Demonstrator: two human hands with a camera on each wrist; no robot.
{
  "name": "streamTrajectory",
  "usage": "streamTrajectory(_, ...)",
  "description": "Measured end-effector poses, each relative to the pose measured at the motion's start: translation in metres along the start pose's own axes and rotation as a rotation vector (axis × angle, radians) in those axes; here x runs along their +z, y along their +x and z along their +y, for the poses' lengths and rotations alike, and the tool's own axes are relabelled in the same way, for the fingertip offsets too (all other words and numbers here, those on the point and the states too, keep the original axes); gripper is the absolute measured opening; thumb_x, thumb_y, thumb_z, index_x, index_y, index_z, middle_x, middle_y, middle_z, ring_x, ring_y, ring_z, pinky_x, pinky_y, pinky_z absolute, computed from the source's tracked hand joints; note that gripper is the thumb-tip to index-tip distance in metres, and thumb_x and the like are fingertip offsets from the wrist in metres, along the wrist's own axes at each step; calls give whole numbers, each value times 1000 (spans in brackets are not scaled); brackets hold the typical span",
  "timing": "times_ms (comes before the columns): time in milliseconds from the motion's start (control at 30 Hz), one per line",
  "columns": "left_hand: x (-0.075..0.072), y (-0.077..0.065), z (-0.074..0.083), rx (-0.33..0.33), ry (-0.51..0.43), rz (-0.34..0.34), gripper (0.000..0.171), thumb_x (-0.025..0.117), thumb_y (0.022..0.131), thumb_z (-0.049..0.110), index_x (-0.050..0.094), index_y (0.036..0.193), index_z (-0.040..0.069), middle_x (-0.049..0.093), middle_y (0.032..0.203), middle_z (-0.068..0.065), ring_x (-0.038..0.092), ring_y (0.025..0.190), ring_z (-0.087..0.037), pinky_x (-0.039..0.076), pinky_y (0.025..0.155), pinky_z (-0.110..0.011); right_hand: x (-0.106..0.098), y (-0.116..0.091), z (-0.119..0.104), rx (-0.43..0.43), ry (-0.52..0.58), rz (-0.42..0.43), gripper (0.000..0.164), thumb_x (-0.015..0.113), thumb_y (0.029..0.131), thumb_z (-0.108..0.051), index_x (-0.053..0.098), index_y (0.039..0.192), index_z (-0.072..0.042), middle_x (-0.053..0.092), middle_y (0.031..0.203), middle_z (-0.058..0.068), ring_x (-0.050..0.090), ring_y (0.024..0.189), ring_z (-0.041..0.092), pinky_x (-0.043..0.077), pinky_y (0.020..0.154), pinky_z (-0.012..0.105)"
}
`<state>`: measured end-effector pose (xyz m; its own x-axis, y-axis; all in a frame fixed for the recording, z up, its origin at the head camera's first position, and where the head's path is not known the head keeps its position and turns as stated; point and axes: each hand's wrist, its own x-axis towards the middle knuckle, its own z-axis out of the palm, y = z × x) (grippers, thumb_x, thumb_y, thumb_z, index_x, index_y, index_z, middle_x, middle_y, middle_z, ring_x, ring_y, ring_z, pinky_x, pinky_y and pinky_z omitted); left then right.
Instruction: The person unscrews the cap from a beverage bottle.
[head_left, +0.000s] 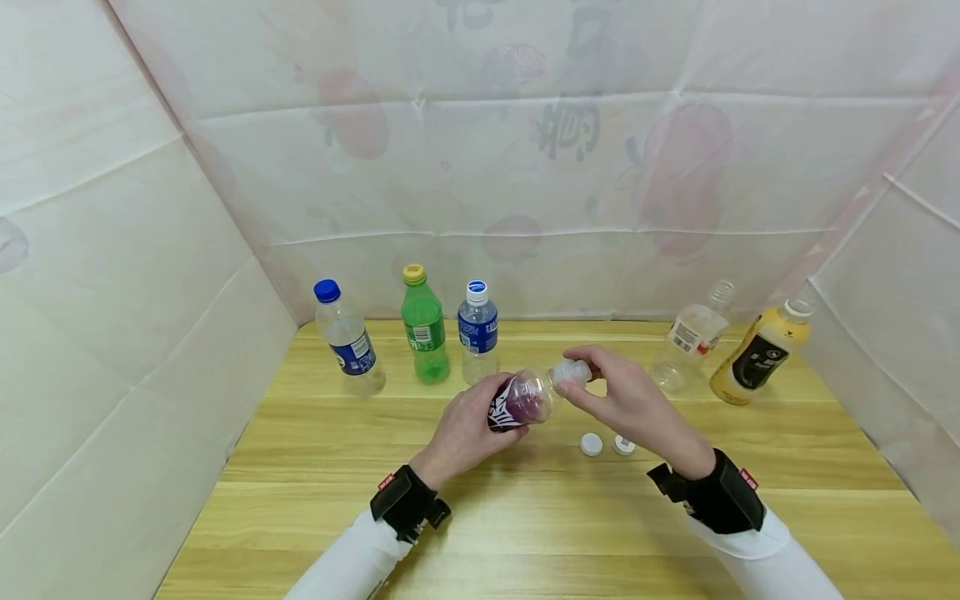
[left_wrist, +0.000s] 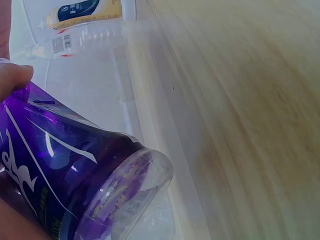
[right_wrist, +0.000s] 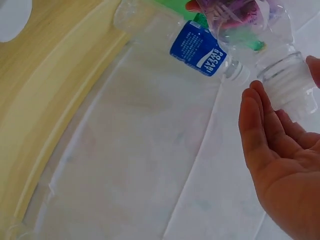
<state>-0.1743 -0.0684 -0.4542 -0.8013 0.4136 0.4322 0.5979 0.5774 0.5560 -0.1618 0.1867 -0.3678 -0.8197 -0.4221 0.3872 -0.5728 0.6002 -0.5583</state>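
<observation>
A clear plastic bottle (head_left: 534, 398) with a purple label lies tilted above the table, its neck to the right. My left hand (head_left: 465, 425) grips it round the label; the left wrist view shows the clear base of the purple-labelled bottle (left_wrist: 75, 155). At the neck, thumb and fingers of my right hand (head_left: 633, 404) pinch a whitish translucent cap (head_left: 573, 372). From the right wrist the ribbed cap (right_wrist: 292, 90) appears between fingertips and thumb, most of the thumb out of frame. Two loose white caps, one (head_left: 591, 444) and another (head_left: 624, 445), lie below the right hand.
Behind on the left stand a blue-capped bottle (head_left: 352, 350), a green bottle (head_left: 423, 329) with yellow cap, and a Pocari Sweat bottle (head_left: 477, 329). Back right hold an uncapped clear bottle (head_left: 686, 342) and a yellow bottle (head_left: 761, 354). Pale sheets (head_left: 480, 183) enclose the wooden table (head_left: 540, 533).
</observation>
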Motion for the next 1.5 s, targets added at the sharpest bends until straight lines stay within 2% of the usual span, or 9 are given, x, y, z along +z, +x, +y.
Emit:
streamTrajectory(167, 0, 0, 0, -1, -1, 3, 75, 91, 79, 27, 53, 141, 7, 67, 129, -12, 66, 111, -25, 56, 92, -42, -3, 0, 3, -37, 69, -19, 44, 77, 95, -12, 60, 133, 3, 71, 114, 8, 69, 104, 21, 59, 87, 43)
streamTrajectory(467, 0, -1, 0, -12, 3, 2, 75, 91, 79, 27, 54, 141, 7, 67, 129, -12, 66, 111, -26, 55, 93, -43, -5, -2, 4, -96, 103, -57, 47, 73, 96, -4, 57, 139, 4, 69, 122, 11, 66, 104, 18, 58, 82, 31)
streamTrajectory(700, 0, -1, -1, -18, -4, -2, 75, 91, 79, 28, 53, 141, 8, 67, 130, -12, 66, 113, -25, 55, 94, -44, -5, -1, 5, -159, 134, -57, 57, 74, 92, 3, 50, 144, 6, 64, 135, 17, 64, 118, 25, 53, 102, 34)
streamTrajectory(833, 1, -1, -2, -22, -18, 3, 74, 91, 79, 27, 54, 141, 8, 67, 129, -12, 67, 111, -25, 56, 93, -44, -2, -1, 5, -127, 131, -35, 75, 78, 93, -10, 37, 155, 2, 52, 150, 22, 55, 133, 37, 47, 108, 50)
streamTrajectory(967, 1, -1, -2, -26, -26, 3, 74, 91, 79, 27, 54, 141, 8, 67, 129, -12, 67, 111, -25, 56, 92, -43, 5, -3, 7, -34, 68, 10, 79, 64, 103, -41, 27, 163, -6, 40, 161, 20, 47, 141, 41, 43, 110, 58)
streamTrajectory(1067, 1, -1, -2, -29, -28, -3, 74, 90, 79, 27, 54, 141, 8, 67, 130, -12, 66, 112, -25, 55, 93, -44, 11, -3, 8, 4, 4, 57, 77, 51, 106, -54, 30, 161, -5, 53, 150, 20, 55, 132, 39, 48, 103, 56)
streamTrajectory(1167, 1, -1, -2, -31, -26, -7, 74, 90, 80, 27, 54, 142, 8, 67, 131, -12, 66, 112, -25, 55, 93, -44, 15, -2, 7, 9, -71, 104, 72, 48, 107, -56, 44, 153, 0, 68, 122, 17, 67, 108, 30, 55, 89, 49)
streamTrajectory(1300, 1, -1, -2, -37, -23, -14, 75, 90, 80, 27, 53, 142, 8, 66, 131, -12, 66, 113, -25, 55, 94, -44, 20, -1, 6, -22, -143, 164, 52, 62, 104, -42, 62, 133, 1, 69, 97, 8, 65, 81, 16, 56, 70, 36)
streamTrajectory(1500, 0, -2, 0, -38, -23, -15, 74, 90, 80, 27, 53, 142, 8, 66, 131, -12, 66, 112, -25, 55, 94, -44, 21, 0, 8, -112, -132, 210, 33, 79, 93, -15, 68, 119, 1, 70, 95, 6, 63, 76, 12, 55, 65, 29)
